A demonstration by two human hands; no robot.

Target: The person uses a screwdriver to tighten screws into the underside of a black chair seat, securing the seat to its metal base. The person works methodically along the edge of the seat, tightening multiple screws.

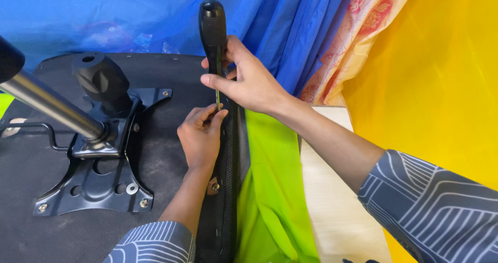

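We had the chair mechanism plate bolted to the upturned seat base (gas cylinder attached). Our left hand pinched the screwdriver shaft to steady it; our right hand grasped the screwdriver handle upright at the seat's edge.

Hands steadying perhaps a screwdriver

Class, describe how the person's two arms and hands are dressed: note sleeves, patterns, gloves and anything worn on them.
Both hands, left hand and right hand, are bare, without gloves; no rings or watch show. Each forearm is uncovered, with grey-blue sleeves patterned in thin white curved lines, pushed up toward the elbows.
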